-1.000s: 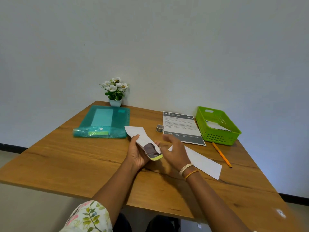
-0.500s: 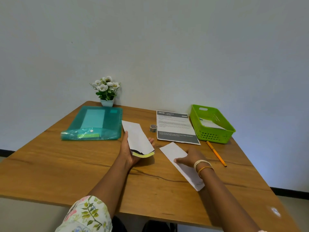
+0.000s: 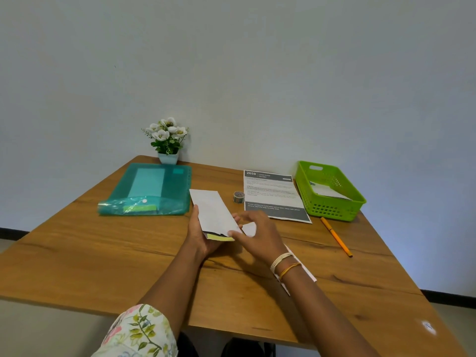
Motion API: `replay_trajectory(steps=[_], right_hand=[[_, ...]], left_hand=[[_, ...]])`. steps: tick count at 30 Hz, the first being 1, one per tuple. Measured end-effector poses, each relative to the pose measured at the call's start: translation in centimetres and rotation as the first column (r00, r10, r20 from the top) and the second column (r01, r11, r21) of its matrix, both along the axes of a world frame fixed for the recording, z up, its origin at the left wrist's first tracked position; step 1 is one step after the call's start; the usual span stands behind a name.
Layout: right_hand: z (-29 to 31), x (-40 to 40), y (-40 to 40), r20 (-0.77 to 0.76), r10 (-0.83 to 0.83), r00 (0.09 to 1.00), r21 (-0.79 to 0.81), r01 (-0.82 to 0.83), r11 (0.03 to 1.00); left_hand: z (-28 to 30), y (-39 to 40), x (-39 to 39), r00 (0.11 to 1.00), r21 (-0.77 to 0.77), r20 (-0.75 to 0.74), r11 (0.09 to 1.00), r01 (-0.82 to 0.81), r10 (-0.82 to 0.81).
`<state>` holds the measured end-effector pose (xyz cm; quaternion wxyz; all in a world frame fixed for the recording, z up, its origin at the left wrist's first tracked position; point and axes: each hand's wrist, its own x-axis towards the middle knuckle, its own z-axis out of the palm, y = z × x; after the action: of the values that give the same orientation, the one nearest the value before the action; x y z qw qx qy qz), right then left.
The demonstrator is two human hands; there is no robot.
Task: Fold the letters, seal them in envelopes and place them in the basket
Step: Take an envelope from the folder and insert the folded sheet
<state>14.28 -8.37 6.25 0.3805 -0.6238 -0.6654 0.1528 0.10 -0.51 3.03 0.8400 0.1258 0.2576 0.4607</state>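
Head view: the left hand [image 3: 199,234] grips a white envelope [image 3: 213,212] near its lower end, thumb along the envelope's left edge and fingers curled under it, just left of the frame's centre. The envelope's long axis runs from upper left to lower right; its open mouth, showing a dark inside and a yellow-green strip, points toward the lower right, and its closed end points up toward the teal folder [image 3: 152,189]. The left forearm rises from the bottom of the frame out of a floral sleeve [image 3: 139,331].

The right hand [image 3: 257,234] sits just right of the envelope's mouth, palm down, fingers spread and loosely bent, its thumb tip touching the envelope's lower right corner; whether it pinches anything I cannot tell. Under this hand and wrist a white folded letter [image 3: 300,269] lies flat on the wooden table [image 3: 103,253], slanting toward the lower right, one corner peeking out above the knuckles.

Farther out, at centre right, lie a small tape roll [image 3: 238,197] and a printed sheet [image 3: 274,195]. The green basket [image 3: 332,210] at the right holds white paper, with an orange pencil [image 3: 336,237] below it. A small flowerpot [image 3: 167,140] stands against the wall.
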Motion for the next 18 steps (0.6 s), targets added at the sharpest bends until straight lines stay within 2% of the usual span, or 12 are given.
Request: replay_trajectory(steps=[3, 9, 14, 18], right_hand=[[0.2, -2.0, 0.1, 0.106, 0.111, 0.988, 0.028, -0.115, 0.993], [-0.1, -2.6, 0.7, 0.260, 0.095, 0.961, 0.021, -0.104, 0.994], [-1.0, -3.0, 0.9, 0.455, 0.019, 0.890, 0.234, -0.140, 0.962], [-1.8, -3.7, 1.0, 0.420, -0.070, 0.905, 0.353, -0.091, 0.931]], left_hand=[[-0.3, 0.1, -0.1, 0.995, 0.002, -0.077, 0.998, -0.060, 0.060], [-0.9, 0.4, -0.4, 0.988, -0.014, -0.150, 1.000, -0.025, 0.023], [-0.6, 0.1, -0.2, 0.991, 0.013, -0.124, 0.998, -0.056, 0.057], [-0.5, -0.1, 0.1, 0.995, -0.028, -0.072, 0.997, -0.071, 0.068]])
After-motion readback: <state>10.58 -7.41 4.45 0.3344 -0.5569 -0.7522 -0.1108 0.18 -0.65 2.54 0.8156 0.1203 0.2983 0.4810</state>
